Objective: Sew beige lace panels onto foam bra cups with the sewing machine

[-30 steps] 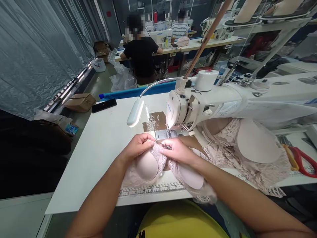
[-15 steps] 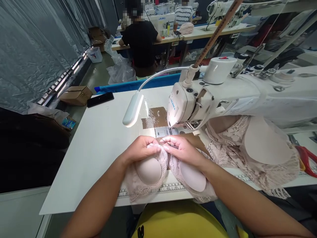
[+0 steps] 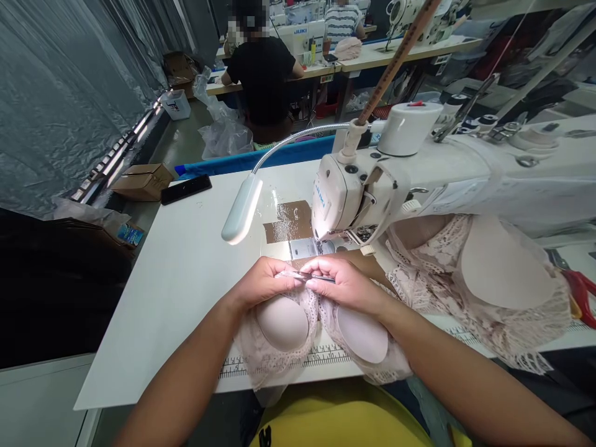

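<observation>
A pale pink lace bra (image 3: 283,323) with smooth padded cups lies across the front of the sewing table, below both hands. Its upper lace edge near the middle is pinched between the thumb and fingers of my left hand (image 3: 263,282). My right hand (image 3: 339,282) grips a slim dark metal tool (image 3: 321,277) that looks like tweezers, its tip reaching to the left fingertips. The right cup (image 3: 363,332) hangs partly under my right wrist. Just beyond my hands is the lit needle area of a white sewing machine (image 3: 338,192).
More pink lace bras (image 3: 505,267) are heaped on the right, beside red-handled scissors (image 3: 582,295). A lamp (image 3: 242,208) arches over the table. A black phone (image 3: 186,189) lies at the far left edge. A printed ruler (image 3: 326,355) runs along the front. Across the aisle sits a person (image 3: 263,74).
The metal tool has turned more level, and its tip now meets my left fingertips at the lace edge. My left fingers have tilted slightly. The view has shifted a little.
</observation>
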`<act>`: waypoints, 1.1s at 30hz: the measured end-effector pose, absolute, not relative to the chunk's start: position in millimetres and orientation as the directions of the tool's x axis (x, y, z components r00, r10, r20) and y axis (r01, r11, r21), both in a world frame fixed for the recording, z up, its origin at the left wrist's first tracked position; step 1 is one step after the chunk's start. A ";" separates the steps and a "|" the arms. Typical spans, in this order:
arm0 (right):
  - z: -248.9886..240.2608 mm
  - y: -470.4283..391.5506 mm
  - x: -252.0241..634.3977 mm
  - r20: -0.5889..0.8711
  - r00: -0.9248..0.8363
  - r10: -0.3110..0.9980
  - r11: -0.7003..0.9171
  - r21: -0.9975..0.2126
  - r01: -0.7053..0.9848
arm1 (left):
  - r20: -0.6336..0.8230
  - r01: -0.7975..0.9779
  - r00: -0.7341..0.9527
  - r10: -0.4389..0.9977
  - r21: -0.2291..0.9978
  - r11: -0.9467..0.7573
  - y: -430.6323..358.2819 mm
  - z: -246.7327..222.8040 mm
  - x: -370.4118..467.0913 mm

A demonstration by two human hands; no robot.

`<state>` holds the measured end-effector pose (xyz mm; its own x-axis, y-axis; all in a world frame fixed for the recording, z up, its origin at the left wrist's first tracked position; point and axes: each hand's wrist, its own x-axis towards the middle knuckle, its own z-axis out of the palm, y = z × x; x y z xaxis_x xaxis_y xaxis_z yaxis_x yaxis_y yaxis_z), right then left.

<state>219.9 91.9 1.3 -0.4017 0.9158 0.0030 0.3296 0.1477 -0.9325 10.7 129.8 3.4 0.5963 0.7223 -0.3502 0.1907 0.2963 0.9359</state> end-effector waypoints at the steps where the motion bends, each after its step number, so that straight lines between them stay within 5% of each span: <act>1: 1.2 91.3 219.0 0.015 -0.393 0.919 0.159 -0.928 0.336 | -0.354 0.193 0.598 0.720 0.934 0.299 129.8 3.2 10.8; 7: -3.8 91.7 216.2 0.044 -0.319 0.947 0.129 -0.960 0.250 | -0.360 0.212 0.600 0.715 0.933 0.291 128.1 0.6 13.9; 11: -5.7 93.2 213.2 -0.079 -0.330 0.941 -0.033 -0.989 0.142 | -0.322 0.200 0.645 0.693 0.946 0.253 129.1 3.0 14.2; 17: 2.7 94.7 216.2 -0.100 -0.304 0.947 0.017 -0.934 0.358 | -0.436 0.396 0.774 0.459 0.899 0.186 143.5 18.1 -19.2; 21: 2.9 93.9 217.3 -0.201 -0.493 0.847 -0.014 -0.934 0.358 | -0.399 0.416 0.680 0.616 0.901 0.124 147.5 25.0 -35.9; 25: -2.8 92.2 210.5 -0.202 -0.410 0.890 -0.128 -0.972 0.199 | -0.348 0.351 0.639 0.686 0.925 0.144 141.2 27.0 -26.8; 33: -3.6 87.4 205.6 -0.011 -0.355 0.935 0.086 -0.963 0.255 | -0.310 0.325 0.590 0.745 0.936 0.133 131.7 18.9 -5.1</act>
